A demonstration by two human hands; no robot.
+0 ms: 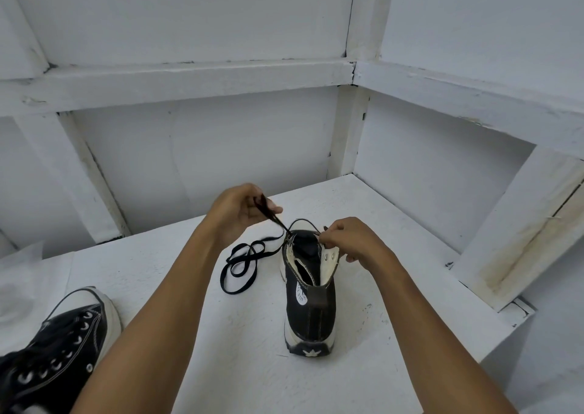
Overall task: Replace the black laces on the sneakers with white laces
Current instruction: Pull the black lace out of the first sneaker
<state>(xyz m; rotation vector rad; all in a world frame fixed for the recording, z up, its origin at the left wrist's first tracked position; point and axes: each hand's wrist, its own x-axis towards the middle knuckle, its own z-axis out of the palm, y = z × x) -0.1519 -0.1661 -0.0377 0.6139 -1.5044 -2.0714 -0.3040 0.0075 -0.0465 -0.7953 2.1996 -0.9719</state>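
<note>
A black high-top sneaker (pixel 311 315) with a white sole stands on the white table, heel toward me, its tongue exposed and the upper eyelets bare. A black lace (pixel 243 263) runs from its toe-side eyelets up into my left hand (pixel 238 211), which pinches it above and left of the shoe. The rest of the lace lies in loose loops on the table left of the shoe. My right hand (pixel 350 243) grips the shoe's right eyelet flap near the toe. A second black sneaker (pixel 60 347), with its lace still threaded, lies at the lower left.
The white table (pixel 246 328) ends in an edge at the right. White wooden wall frames rise close behind and to the right. A pale crumpled bag or sheet (pixel 22 284) lies at the far left.
</note>
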